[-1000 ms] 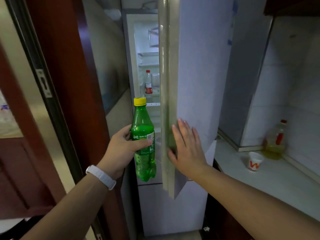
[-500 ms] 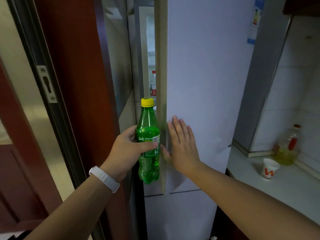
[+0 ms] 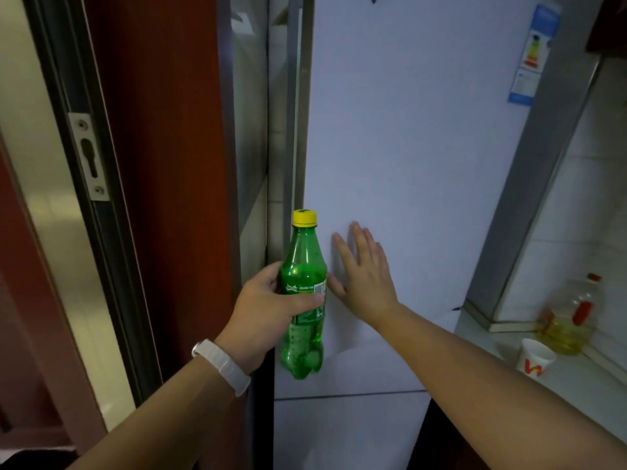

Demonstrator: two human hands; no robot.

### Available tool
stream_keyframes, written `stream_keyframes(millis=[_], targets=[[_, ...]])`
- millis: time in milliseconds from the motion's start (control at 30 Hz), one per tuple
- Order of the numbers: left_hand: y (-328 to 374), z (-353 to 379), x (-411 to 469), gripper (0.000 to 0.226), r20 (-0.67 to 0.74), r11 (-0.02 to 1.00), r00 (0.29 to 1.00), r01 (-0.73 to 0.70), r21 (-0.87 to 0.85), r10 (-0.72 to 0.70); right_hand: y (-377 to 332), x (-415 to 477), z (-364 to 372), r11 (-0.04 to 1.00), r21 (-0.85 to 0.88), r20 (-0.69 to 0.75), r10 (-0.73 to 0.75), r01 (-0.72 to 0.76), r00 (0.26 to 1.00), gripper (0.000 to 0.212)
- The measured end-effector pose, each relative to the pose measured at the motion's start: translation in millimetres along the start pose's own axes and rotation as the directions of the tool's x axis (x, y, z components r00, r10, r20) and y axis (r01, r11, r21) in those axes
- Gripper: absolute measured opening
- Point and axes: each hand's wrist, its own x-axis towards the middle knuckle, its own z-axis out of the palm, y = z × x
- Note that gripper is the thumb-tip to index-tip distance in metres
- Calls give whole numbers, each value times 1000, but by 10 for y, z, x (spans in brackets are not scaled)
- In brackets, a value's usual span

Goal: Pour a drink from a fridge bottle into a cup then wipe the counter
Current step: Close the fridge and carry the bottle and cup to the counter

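Note:
My left hand grips a green soda bottle with a yellow cap, held upright in front of the fridge's left edge. My right hand lies flat, fingers spread, against the pale fridge door, which looks shut or nearly shut. A white paper cup with a red mark stands on the light counter at the lower right.
A bottle of yellow oil stands behind the cup against the tiled wall. A red-brown door frame and a sliding door with a metal lock plate fill the left side. A lower fridge drawer sits beneath the door.
The fridge door has swung from open to shut under my right hand, hiding the shelves inside. The bottle stays in my left hand, and the view has shifted left.

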Motion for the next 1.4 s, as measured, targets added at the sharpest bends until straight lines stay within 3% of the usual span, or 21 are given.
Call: stream_keyframes(millis=[200,567,800,1167,1300,1400], targets=[[-141,125,222,39,-10,1000,1000,26,10,-26,108,323,187,996,-39,88,-75,79,993,75],[-338,331,761,37,-171,998,985,36,53,-26,283,719,828,978,-39,-138,-210,207,968,72],[-477,394,1134,52,-300,997,952,76,30,-64,507,1017,1186,947,-100,-83,-313,305,946,69],[-583,396,1374,61,-298,993,953,81,90,-50,584,1096,1404,933,-141,-93,-345,330,934,69],[-572,403,1345,56,-280,992,958,83,98,-53,555,1055,1273,938,-89,-33,-339,335,940,65],[-551,414,1288,56,-265,994,963,75,84,-50,516,992,1123,950,134,4,-284,281,959,57]])
